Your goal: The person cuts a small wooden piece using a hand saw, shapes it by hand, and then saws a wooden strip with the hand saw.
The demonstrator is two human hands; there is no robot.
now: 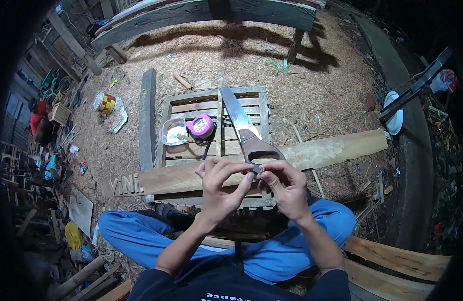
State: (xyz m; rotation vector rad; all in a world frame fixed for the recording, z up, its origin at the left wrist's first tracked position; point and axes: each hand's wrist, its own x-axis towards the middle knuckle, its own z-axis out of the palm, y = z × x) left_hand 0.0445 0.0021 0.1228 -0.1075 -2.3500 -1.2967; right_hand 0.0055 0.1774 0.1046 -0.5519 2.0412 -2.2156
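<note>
Both hands meet over the long wooden board (186, 176), near the saw's handle. My left hand (224, 185) pinches something small and dark between thumb and forefinger. Touching the same small piece, my right hand (284, 188) has its thumb and fingertips pressed together; what it is cannot be made out. Raised letters (125, 185) stand on the board's left end. A hand saw (239, 118) lies across a slatted wooden pallet (264, 115), its handle reaching over the board. Left of the saw are a pink tape measure (201, 126) and a plastic tub (174, 132) with white material.
A dark beam (147, 118) lies left of the pallet. Beyond stands a wooden bench (206, 25). A yellow-red bucket (105, 103) is at left, with a person in red (39, 118) farther off. A white basin (393, 113) is at right. Wood shavings cover the ground.
</note>
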